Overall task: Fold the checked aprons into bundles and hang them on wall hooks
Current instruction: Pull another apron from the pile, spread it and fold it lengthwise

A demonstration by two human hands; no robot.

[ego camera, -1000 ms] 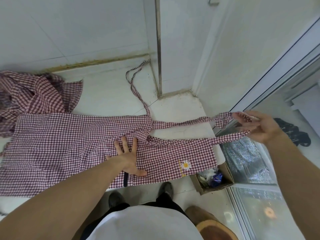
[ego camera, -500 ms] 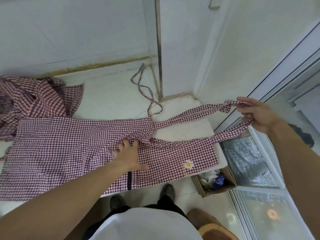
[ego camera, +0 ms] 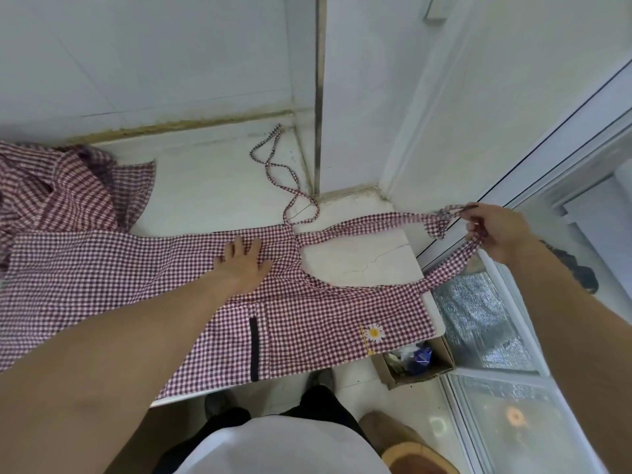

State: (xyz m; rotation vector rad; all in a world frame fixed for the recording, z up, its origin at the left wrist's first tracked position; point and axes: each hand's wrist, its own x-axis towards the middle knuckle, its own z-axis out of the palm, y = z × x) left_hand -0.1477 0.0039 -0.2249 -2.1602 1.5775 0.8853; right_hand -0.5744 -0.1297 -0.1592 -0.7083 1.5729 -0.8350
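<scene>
Pinning the checked apron (ego camera: 102, 278) flat on the counter (ego camera: 212, 186) with straight left hand (ego camera: 241, 260) fingers, our right hand (ego camera: 492, 230) pinched its neck strap (ego camera: 444, 275), folding barely begun, hanging undone.

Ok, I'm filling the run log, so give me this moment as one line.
stage: spreading apron | left hand: pressing flat on apron | right hand: holding neck strap taut past counter edge | folded: no
</scene>
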